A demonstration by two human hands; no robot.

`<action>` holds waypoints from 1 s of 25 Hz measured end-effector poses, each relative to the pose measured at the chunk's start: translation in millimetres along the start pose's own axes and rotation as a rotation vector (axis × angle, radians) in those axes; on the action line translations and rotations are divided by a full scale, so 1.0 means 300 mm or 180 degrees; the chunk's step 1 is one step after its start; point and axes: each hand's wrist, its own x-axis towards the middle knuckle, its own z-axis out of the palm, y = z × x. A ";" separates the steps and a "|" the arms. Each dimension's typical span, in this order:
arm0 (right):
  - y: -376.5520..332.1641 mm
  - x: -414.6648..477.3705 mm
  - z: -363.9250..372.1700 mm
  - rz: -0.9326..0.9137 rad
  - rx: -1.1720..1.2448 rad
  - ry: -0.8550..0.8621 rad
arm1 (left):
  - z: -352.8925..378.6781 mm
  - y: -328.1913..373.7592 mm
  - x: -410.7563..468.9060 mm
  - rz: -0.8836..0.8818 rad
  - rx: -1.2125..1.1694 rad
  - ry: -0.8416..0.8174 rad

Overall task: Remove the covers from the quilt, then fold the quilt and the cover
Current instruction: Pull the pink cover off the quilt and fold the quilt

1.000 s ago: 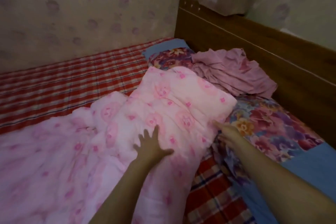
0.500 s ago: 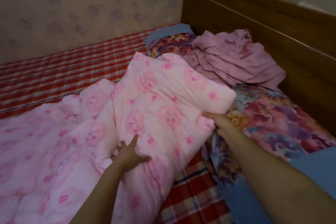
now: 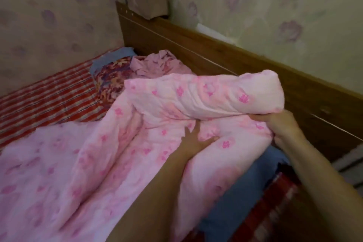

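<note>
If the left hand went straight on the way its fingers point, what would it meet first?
Probably the raised fold of the pink quilt, just ahead of the left hand; depth is unclear.

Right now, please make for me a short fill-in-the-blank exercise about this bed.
1. The flowered quilt is ____.
2. The right hand grips the folded end of the ____.
3. The headboard is made of ____.
4. The striped sheet is mostly ____.
Missing words: pink; quilt; wood; red.
</note>
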 end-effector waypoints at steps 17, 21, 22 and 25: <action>0.114 0.057 0.204 -0.1796 -0.3523 -0.0635 | -0.039 -0.592 -0.121 -0.1755 -0.6103 0.1459; 0.109 -0.011 0.528 -0.2826 -0.3854 -0.1513 | -0.155 -0.744 -0.196 -0.1261 -0.6865 0.2226; 0.124 -0.042 0.616 -0.3050 -0.3997 -0.1518 | -0.166 -0.751 -0.224 -0.1276 -0.6945 0.2333; 0.182 -0.135 0.865 -0.3283 -0.5106 -0.1979 | -0.163 -0.804 -0.267 -0.1364 -0.6373 0.2376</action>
